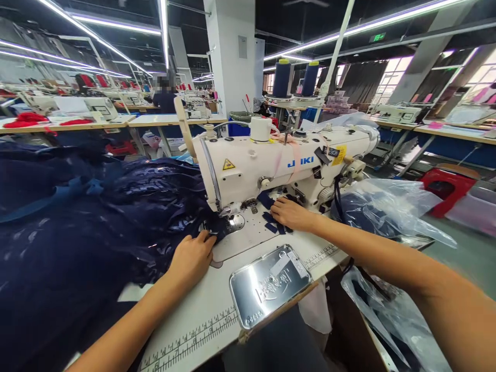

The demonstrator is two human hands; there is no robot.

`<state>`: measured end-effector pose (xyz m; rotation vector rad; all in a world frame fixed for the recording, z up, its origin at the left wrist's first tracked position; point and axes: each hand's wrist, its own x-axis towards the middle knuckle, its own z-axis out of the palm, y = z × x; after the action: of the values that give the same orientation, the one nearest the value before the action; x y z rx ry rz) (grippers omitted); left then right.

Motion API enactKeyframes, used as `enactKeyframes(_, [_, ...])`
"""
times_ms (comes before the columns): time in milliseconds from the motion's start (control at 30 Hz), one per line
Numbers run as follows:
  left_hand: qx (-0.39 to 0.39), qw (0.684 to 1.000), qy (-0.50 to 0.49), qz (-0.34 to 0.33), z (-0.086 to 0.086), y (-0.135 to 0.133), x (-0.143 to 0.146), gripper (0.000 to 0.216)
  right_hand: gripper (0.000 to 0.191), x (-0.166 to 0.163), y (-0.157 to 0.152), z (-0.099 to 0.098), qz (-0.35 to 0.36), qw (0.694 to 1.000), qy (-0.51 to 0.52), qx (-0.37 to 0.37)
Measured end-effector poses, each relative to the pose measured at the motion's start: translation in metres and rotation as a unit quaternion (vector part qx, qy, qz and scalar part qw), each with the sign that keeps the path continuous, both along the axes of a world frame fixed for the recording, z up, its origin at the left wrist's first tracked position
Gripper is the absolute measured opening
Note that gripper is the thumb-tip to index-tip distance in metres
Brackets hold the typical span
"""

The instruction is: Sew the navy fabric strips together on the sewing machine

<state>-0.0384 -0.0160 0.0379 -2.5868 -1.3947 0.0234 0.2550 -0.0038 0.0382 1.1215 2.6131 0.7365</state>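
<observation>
A white sewing machine (271, 160) stands on a white table (217, 305) with printed ruler marks. My left hand (192, 257) lies on the edge of a big heap of dark navy fabric (85, 222), fingers curled and pressing the cloth just left of the needle plate (236, 223). My right hand (290, 213) reaches under the machine's arm and rests, fingers bent, on several small navy fabric pieces (273, 223) on the machine bed.
A shiny metal plate (269, 284) lies on the table near its front edge. Clear plastic bags with dark cloth (387, 206) sit at the right. Two navy thread cones (294, 77) stand behind the machine. A red stool (445, 186) is at right. A person works far back.
</observation>
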Motion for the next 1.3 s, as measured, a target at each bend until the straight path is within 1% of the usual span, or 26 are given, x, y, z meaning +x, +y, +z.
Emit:
enactKeyframes(100, [-0.039,0.998,-0.054,0.021,0.0,-0.001,-0.005,0.031,0.028,-0.009,0.003,0.003,0.018,0.999,-0.04,-0.019])
enactKeyframes(167, [-0.074,0.991,-0.104,0.029,-0.001,-0.001,-0.01,0.031,0.023,-0.012,0.004,0.003,0.003,0.999,-0.03,-0.028])
enactKeyframes(200, [-0.089,0.988,-0.125,0.033,-0.001,0.0,-0.011,0.031,0.021,-0.013,0.004,0.003,-0.02,0.999,-0.016,-0.027])
enactKeyframes(267, [-0.111,0.981,-0.154,0.042,-0.002,0.001,-0.013,0.03,0.019,-0.017,0.001,0.003,-0.099,0.995,0.023,-0.016])
enactKeyframes(333, [-0.121,0.978,-0.165,0.047,-0.002,0.0,-0.013,0.03,0.02,-0.024,-0.005,0.003,-0.181,0.981,0.069,0.006])
enactKeyframes(367, [-0.122,0.977,-0.166,0.048,-0.002,0.0,-0.013,0.03,0.021,-0.029,-0.01,0.004,-0.207,0.974,0.094,0.016])
enactKeyframes(400, [-0.122,0.977,-0.166,0.049,-0.002,-0.001,-0.012,0.03,0.021,-0.036,-0.014,0.004,-0.217,0.969,0.12,0.02])
enactKeyframes(433, [-0.12,0.977,-0.167,0.05,-0.002,-0.001,-0.012,0.03,0.021,-0.045,-0.019,0.004,-0.213,0.965,0.149,0.016])
enactKeyframes(500, [-0.117,0.978,-0.166,0.051,-0.002,-0.003,-0.011,0.03,0.021,-0.065,-0.025,0.001,-0.184,0.96,0.21,-0.012])
enactKeyframes(600, [-0.114,0.979,-0.16,0.049,-0.002,-0.004,-0.011,0.03,0.02,-0.097,-0.022,-0.007,-0.156,0.938,0.302,-0.065])
enactKeyframes(700, [-0.103,0.981,-0.158,0.044,-0.003,-0.005,-0.012,0.029,0.02,-0.122,-0.01,-0.015,-0.168,0.912,0.365,-0.087])
enactKeyframes(767, [-0.097,0.982,-0.159,0.043,-0.004,-0.005,-0.013,0.029,0.019,-0.133,-0.001,-0.018,-0.175,0.902,0.384,-0.093])
enactKeyframes(933, [-0.098,0.98,-0.166,0.046,-0.004,-0.001,-0.015,0.03,0.02,-0.138,0.005,-0.019,-0.164,0.901,0.384,-0.115])
enactKeyframes(1100, [-0.108,0.975,-0.188,0.053,-0.004,0.0,-0.014,0.031,0.018,-0.133,0.004,-0.019,-0.153,0.915,0.351,-0.127])
enactKeyframes(1233, [-0.114,0.961,-0.243,0.061,-0.003,0.0,-0.016,0.033,0.016,-0.129,0.003,-0.016,-0.144,0.92,0.335,-0.142])
enactKeyframes(1300, [-0.135,0.946,-0.287,0.062,0.0,0.001,-0.017,0.03,0.016,-0.129,0.003,-0.016,-0.15,0.917,0.34,-0.147])
